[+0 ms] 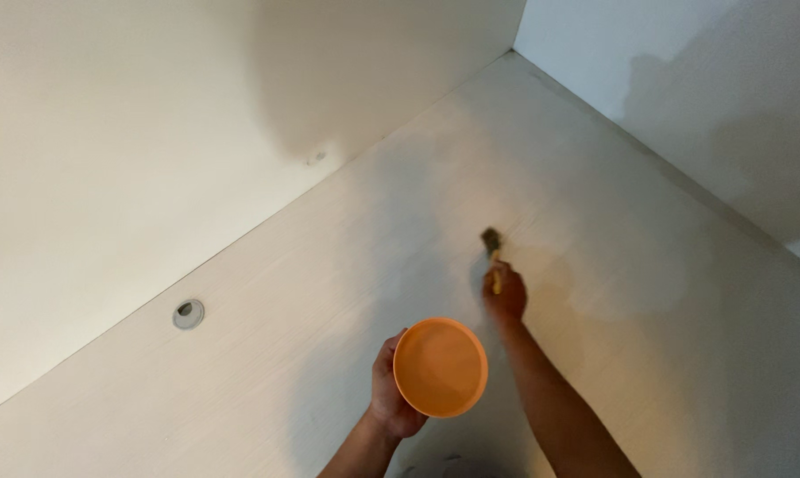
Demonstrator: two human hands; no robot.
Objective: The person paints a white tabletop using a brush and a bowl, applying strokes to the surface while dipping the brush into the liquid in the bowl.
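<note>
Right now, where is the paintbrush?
In the head view, the paintbrush is right of centre, held by the right hand, its bristles against the pale wooden surface, above the orange bowl.

**Pale boards, one round fitting**

A whitish wood-grain panel (267, 354) fills the view around the grips. Well left of the left grip, a round grey grommet (188, 313) sits in it. Plain white walls (134, 133) meet beyond the right grip, one bearing a small dark mark (316, 158).

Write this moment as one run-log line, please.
left hand: holds orange bowl | right hand: holds paintbrush, bristles on pale wooden panel | round metal fitting: left on panel
</note>
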